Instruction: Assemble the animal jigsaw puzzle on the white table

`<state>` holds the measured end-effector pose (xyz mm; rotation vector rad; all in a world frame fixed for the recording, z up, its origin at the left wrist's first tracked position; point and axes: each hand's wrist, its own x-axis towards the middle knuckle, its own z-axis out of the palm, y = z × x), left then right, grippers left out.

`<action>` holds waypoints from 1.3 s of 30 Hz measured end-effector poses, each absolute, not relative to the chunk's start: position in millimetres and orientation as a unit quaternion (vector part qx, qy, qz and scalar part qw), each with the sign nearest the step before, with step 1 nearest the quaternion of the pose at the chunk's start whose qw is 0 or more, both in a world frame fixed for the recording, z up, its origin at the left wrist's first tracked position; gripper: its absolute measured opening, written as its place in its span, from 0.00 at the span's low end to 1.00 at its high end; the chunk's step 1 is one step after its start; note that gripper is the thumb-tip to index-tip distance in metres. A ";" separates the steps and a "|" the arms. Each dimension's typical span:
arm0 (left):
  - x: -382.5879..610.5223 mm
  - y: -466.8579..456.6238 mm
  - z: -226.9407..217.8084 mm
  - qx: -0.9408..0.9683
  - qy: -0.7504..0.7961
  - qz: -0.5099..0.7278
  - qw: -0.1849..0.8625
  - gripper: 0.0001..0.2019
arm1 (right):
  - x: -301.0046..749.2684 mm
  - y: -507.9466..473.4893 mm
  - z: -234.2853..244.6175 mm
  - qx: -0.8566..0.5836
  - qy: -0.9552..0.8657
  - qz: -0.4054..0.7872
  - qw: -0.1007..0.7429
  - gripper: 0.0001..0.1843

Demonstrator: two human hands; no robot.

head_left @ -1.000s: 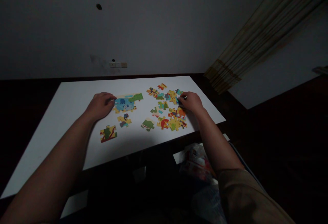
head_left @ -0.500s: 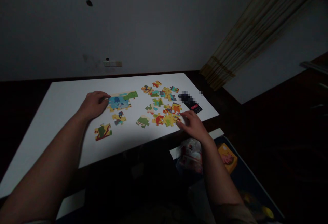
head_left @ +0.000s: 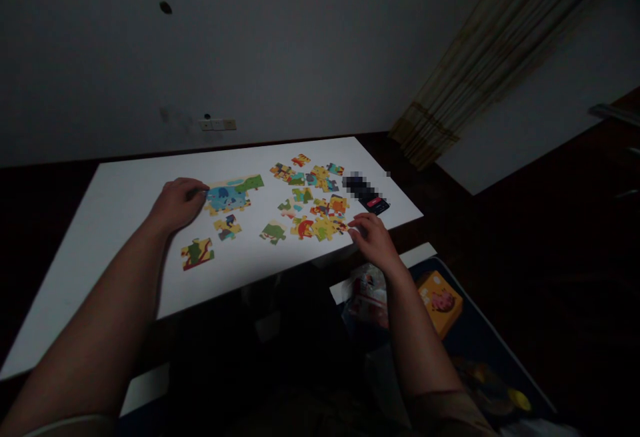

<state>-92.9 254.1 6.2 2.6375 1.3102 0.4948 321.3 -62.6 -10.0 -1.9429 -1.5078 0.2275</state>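
Note:
Colourful jigsaw pieces lie on a white table [head_left: 125, 190]. My left hand [head_left: 176, 203] rests with curled fingers against the left edge of a joined blue and green puzzle section [head_left: 230, 195]. My right hand [head_left: 371, 237] lies near the table's front right edge, fingers stretched toward a cluster of loose yellow and red pieces [head_left: 320, 227]. A dark phone [head_left: 367, 193] lies just beyond my right hand. Single joined bits sit apart: a green and red one [head_left: 197, 253] and a small yellow one [head_left: 227, 227].
A dim room with a grey wall and a wall socket [head_left: 216, 124] behind the table. A striped curtain [head_left: 480, 70] hangs at the right. Below the table's right edge are a plastic bag [head_left: 370, 290] and an orange box [head_left: 439, 300] on a dark mat.
My right hand left the far pieces and drew back to the table's front right edge, uncovering the phone. My left hand stayed at the blue section. The view shifted slightly right.

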 end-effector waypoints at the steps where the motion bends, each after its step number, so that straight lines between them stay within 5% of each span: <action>1: -92.9 254.3 5.7 0.882 0.435 0.166 0.077 0.20 | 321.8 -62.3 -10.8 -0.742 -0.577 0.084 0.331 0.10; 9: -92.8 255.4 1.9 0.874 0.444 0.180 0.081 0.17 | 292.5 -57.0 -5.6 -0.729 -0.587 0.028 0.350 0.13; 14: -93.2 257.6 0.9 0.878 0.435 0.184 0.084 0.18 | 251.7 -56.1 -1.5 -0.712 -0.640 -0.018 0.288 0.20; 25: -89.2 250.5 6.5 0.867 0.452 0.186 0.097 0.18 | 244.1 -67.7 -8.5 -0.733 -0.628 -0.047 0.255 0.06; 33: -88.0 245.7 8.2 0.863 0.449 0.203 0.108 0.18 | 233.5 -60.0 4.2 -0.692 -0.685 -0.024 0.227 0.25; 39: -93.9 254.5 -6.6 0.863 0.437 0.229 0.109 0.17 | 228.8 -59.4 2.6 -0.692 -0.687 -0.030 0.221 0.20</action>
